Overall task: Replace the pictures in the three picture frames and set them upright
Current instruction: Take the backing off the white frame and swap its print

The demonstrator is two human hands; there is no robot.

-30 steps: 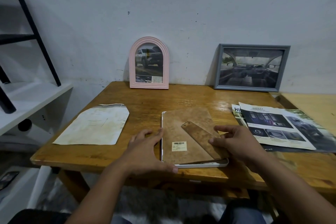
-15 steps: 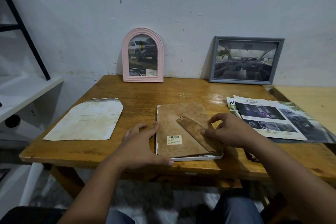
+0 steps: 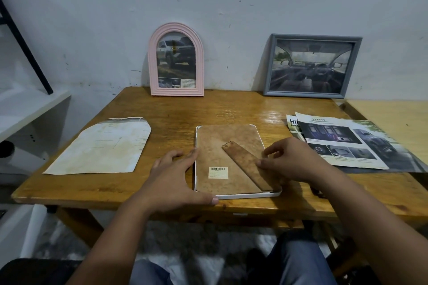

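While the white frame lies face down near the table's front edge, its left side is braced by the left hand, fingers spread flat and thumb along the front rim. The stand on the backing is touched by the right hand, whose fingertips are curled loosely at its edge; whether it is actually pinched cannot be told. Leaflets lie at the right edge, a stained sheet at the left. Against the wall, at the back edge, a pink frame and a grey frame are set upright. If the stand is pulled up sharply, its hinge could probably be torn or the backing lifted out, and the frame could be slid off the front edge.
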